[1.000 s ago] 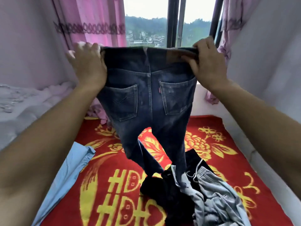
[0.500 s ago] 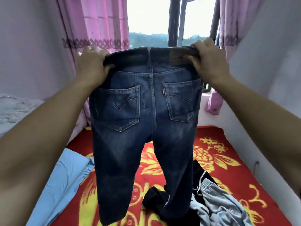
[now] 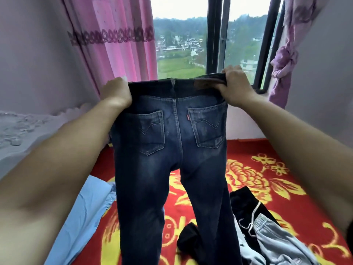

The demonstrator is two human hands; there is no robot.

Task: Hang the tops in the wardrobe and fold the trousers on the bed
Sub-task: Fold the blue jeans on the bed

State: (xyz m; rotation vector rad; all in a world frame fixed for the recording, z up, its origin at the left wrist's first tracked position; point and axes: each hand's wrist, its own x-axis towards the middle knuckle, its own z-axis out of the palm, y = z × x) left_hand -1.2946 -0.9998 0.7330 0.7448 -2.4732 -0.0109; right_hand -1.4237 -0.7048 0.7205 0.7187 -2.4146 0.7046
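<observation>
Dark blue jeans hang upright in front of me, back pockets facing me, both legs dropping straight toward the bed. My left hand grips the left end of the waistband. My right hand grips the right end. The legs hang over the red and yellow bedspread. At the lower right, a pile of black trousers and grey drawstring trousers lies on the bed. No wardrobe is in view.
A light blue cloth lies on the bed's left side. Pink curtains hang at the left of the window, and a knotted purple curtain hangs at the right. Walls close in on both sides.
The jeans have been shaken out: the legs, bunched and twisted a second ago, now hang straight and apart. My hands sit lower in view, still on the waistband.
</observation>
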